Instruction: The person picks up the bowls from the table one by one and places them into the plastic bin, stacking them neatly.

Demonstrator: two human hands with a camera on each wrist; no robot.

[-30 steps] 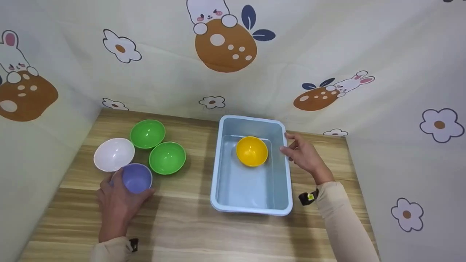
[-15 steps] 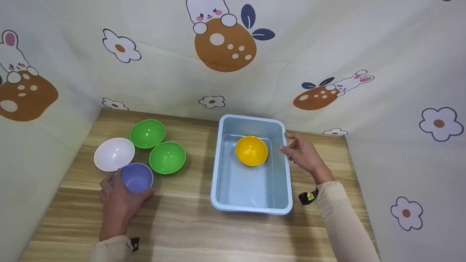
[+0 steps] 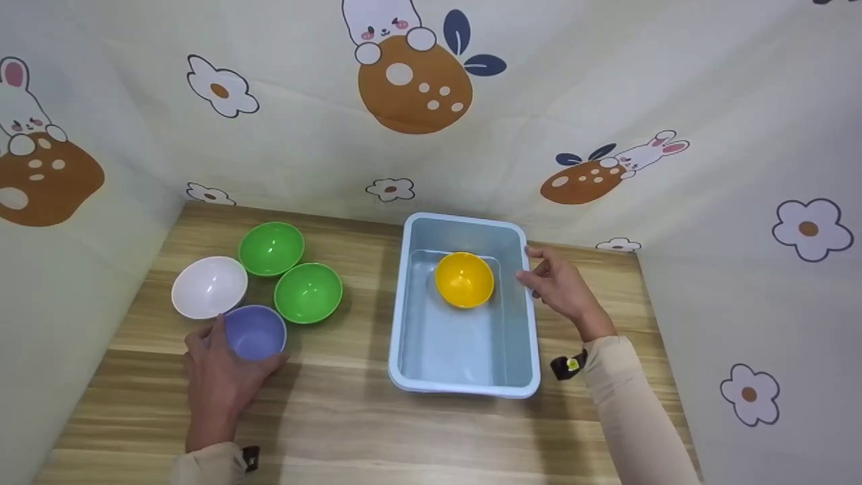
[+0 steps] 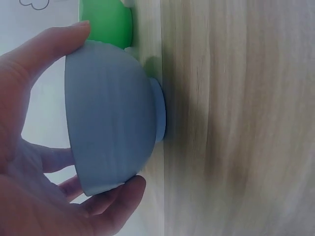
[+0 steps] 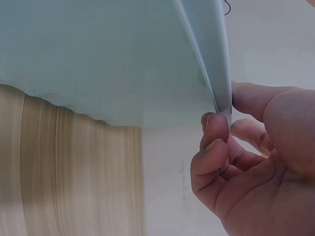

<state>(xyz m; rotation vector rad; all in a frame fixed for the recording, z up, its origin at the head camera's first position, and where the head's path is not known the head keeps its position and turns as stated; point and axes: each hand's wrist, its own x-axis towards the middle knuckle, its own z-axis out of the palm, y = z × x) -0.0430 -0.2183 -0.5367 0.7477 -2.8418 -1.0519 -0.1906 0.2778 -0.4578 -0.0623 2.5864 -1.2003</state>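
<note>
My left hand [image 3: 222, 377] grips a purple bowl [image 3: 256, 331] by its sides, thumb toward the right and fingers toward the left in the head view. In the left wrist view this bowl [image 4: 110, 118] looks blue-grey and upright, its foot at or just above the wood; I cannot tell which. At the right, my right hand [image 3: 559, 286] pinches the long rim of a light blue plastic basin [image 3: 397, 323]; the right wrist view has thumb and fingers on both sides of that rim [image 5: 216, 64]. Inside the basin lies a yellow bowl [image 3: 465, 279], toward its far end.
Close beyond the purple bowl sit a white bowl [image 3: 210, 287] and two green bowls, one nearer [image 3: 308, 293] and one farther [image 3: 271, 249]. Bare wooden tabletop [image 3: 357, 431] lies between them and the basin. A printed curtain [image 3: 296, 148] encloses the back and sides.
The purple bowl has shifted slightly to the right with my left hand, a little away from the white bowl. My right hand and the basin have stayed in place.
</note>
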